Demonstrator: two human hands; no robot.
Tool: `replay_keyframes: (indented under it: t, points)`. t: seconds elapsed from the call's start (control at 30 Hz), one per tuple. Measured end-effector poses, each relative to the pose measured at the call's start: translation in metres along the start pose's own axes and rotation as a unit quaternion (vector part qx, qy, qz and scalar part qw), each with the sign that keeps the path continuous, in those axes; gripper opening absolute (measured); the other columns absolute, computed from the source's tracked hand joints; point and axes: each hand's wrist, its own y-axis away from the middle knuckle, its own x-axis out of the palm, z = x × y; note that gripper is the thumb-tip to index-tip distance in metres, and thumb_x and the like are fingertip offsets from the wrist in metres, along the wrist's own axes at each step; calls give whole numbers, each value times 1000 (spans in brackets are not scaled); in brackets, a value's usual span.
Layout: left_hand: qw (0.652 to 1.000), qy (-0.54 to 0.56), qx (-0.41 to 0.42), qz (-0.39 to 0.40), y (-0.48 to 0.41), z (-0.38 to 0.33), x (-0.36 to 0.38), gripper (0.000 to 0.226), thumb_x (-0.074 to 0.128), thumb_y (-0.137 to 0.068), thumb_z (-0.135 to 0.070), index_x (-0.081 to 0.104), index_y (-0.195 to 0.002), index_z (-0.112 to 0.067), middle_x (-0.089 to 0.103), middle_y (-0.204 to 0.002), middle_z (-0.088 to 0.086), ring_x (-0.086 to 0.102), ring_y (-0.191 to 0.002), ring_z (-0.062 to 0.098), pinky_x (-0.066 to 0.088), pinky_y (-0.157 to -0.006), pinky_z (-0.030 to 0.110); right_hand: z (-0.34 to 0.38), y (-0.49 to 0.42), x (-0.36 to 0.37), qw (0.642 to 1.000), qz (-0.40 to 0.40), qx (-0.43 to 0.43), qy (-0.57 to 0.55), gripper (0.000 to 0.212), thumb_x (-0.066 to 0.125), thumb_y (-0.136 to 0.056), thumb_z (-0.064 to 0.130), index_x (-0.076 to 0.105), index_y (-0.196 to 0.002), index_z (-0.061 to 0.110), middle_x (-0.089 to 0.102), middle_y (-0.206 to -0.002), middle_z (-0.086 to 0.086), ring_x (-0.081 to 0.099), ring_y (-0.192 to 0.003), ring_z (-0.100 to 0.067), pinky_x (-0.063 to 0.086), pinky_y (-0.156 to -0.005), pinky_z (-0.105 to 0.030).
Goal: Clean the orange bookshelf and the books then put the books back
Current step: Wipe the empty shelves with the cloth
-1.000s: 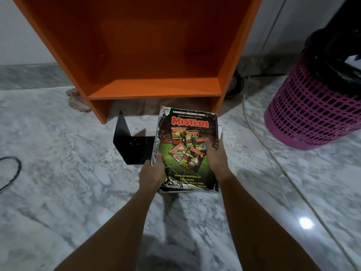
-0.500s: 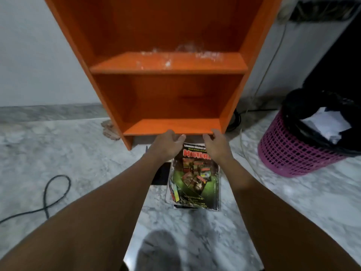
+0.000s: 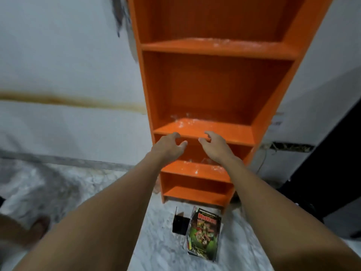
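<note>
The tall orange bookshelf stands against the white wall, its shelves bare of books and speckled with white dust. A stack of books with a green "Misteri" cover on top lies on the marble floor in front of its base. My left hand and my right hand are raised in front of the edge of a middle shelf, fingers loosely curled, holding nothing. Whether they touch the shelf I cannot tell.
A black metal bookend stands on the floor just left of the books. A dark object fills the right side beyond the shelf. A foot shows at the lower left. The wall carries a brown stain line.
Both hands let go of the book stack, left it on the floor and rose to the middle shelf. The view tilted up, so more of the shelf shows.
</note>
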Motion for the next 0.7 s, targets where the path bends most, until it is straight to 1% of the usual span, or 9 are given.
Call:
replay_keyframes:
  t: [0.1,0.17,0.27,0.37,0.53,0.63,0.7]
  points:
    - [999,7,7,-38,12,-31,-70,59,50,-94,-53,45,-141,-18,54,-140,9,54,-124,29,46,-101,43,64,3,-42,998,20,-55,15,54,47,-98,44,41,-147,21,41,-152,-4,41,-136,-24,37,-109,-40]
    - [997,22,4,-75,17,-45,-107,58,50,-94,-53,46,-141,-18,53,-142,7,54,-124,28,48,-101,44,100,2,-61,996,30,-80,17,54,48,-97,45,43,-145,22,44,-149,-5,44,-134,-24,39,-107,-39]
    - [993,44,3,-111,18,-58,-158,56,50,-95,-52,47,-140,-18,55,-138,7,58,-119,28,52,-97,44,149,-5,-80,992,33,-118,5,53,48,-97,48,44,-145,25,46,-147,-3,48,-130,-23,42,-105,-39]
    - [986,44,2,-159,15,-60,-207,53,51,-95,-51,51,-137,-18,60,-132,8,61,-113,26,53,-89,37,195,-15,-90,984,36,-175,-11,52,47,-98,47,43,-145,26,44,-149,-1,45,-133,-22,39,-105,-38]
    - [976,40,-1,-214,-5,-43,-289,49,54,-94,-47,56,-132,-16,62,-128,8,60,-111,22,48,-92,33,280,-48,-87,969,33,-244,-24,52,49,-98,43,44,-145,21,46,-148,-4,44,-134,-22,38,-107,-38]
    - [971,50,3,-236,-33,-23,-333,47,55,-93,-47,57,-130,-18,63,-124,9,60,-108,22,48,-92,32,328,-76,-79,962,19,-271,-26,51,48,-99,37,42,-146,17,44,-150,-5,41,-137,-22,35,-111,-38]
    - [967,50,12,-250,-64,-7,-366,46,55,-93,-46,58,-129,-18,64,-123,9,60,-107,22,47,-92,32,363,-102,-68,960,8,-277,-37,50,48,-99,34,42,-146,17,45,-149,-5,42,-136,-22,35,-110,-37]
